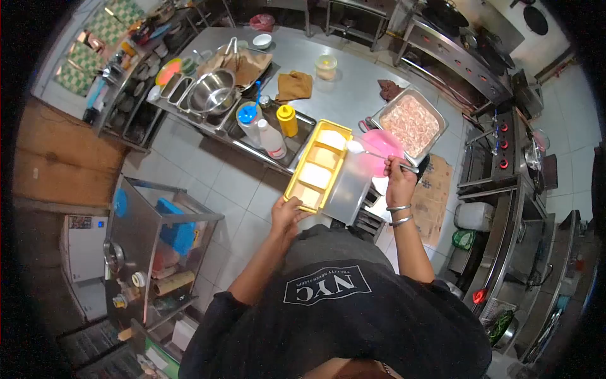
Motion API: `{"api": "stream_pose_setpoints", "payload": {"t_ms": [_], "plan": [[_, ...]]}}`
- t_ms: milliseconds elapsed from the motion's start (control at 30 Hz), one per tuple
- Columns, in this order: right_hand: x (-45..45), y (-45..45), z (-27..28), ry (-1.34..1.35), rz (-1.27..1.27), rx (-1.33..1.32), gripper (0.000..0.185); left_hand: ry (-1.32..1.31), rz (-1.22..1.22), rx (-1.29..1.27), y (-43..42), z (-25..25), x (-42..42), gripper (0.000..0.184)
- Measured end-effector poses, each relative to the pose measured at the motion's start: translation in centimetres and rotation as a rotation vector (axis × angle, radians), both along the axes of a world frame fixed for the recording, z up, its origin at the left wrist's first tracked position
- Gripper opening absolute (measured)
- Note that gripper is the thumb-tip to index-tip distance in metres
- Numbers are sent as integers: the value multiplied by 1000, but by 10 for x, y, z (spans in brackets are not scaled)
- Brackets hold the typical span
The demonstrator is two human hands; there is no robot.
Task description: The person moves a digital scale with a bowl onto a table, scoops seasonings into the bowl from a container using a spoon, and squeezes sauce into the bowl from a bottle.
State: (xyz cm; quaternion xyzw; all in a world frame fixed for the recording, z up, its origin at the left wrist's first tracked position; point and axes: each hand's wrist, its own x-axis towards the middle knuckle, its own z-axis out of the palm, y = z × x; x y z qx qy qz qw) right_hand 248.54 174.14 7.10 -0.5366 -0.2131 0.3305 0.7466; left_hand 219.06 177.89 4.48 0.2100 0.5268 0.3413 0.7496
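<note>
My left hand (287, 213) grips the near end of a yellow condiment box (289, 187). Its several compartments hold white and tan powders, and a clear lid (347, 192) hangs open along its right side. In my right hand (401, 180) is a spoon (374, 154) with a white heap on its bowl. The spoon's bowl is just right of the box, over the left edge of a pink plastic bowl (385, 144). Beyond that bowl lies a metal tray (440, 112) of pale, raw-looking chopped meat (410, 123).
On the steel table (297, 57) are a yellow squeeze bottle (287, 120), a white bottle (271, 139), a steel pot (213, 93), a brown cloth (294, 85) and a lidded clear tub (326, 66). Stoves (502, 145) line the right; a steel rack (170, 221) stands left.
</note>
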Motion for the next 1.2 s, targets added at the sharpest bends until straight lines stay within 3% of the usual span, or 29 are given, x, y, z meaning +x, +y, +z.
{"api": "stream_pose_setpoints", "payload": {"t_ms": [100,167,267,433,500,567,633,700,767,900,967,1033,1067,1100,1133,1200], "plan": [[38,1,-12,34,2,31,19,-51,33,21,-7,-15,-12,27],[59,-1,-26,41,-17,3,20,49,129,-4,-18,-25,-21,27],[76,-5,-45,20,-76,-38,20,87,237,-21,-38,4,-24,24],[80,-13,-88,-82,-157,-138,19,122,195,-19,-60,-11,-56,24],[71,-15,-92,-456,-180,-225,16,168,166,-30,-64,-14,-64,29],[62,-18,-82,-453,-171,-208,9,167,139,-14,-66,-16,-71,27],[56,-22,-56,-1282,-16,-179,10,172,127,-7,-67,-23,-78,25],[40,-25,-39,-1290,13,-163,14,173,118,3,-65,-20,-81,22],[14,-27,-17,-1163,-14,-90,18,206,145,11,-62,-11,-78,9],[-52,-31,9,-888,134,75,4,186,135,26,-65,-27,-96,6],[-64,-31,7,-895,179,73,3,221,144,6,-66,-24,-97,6],[-55,-25,-5,-918,-175,8,5,191,139,14,-68,-22,-102,7],[-40,-20,6,-780,-260,-9,15,172,142,22,-70,-22,-106,7],[-20,-15,22,-861,-311,-66,27,166,143,19,-73,-22,-110,7],[7,-14,24,-775,-260,-154,23,159,165,10,-75,-22,-113,8],[58,-3,29,-1066,-167,-564,21,145,186,5,-77,-18,-118,10]]}}
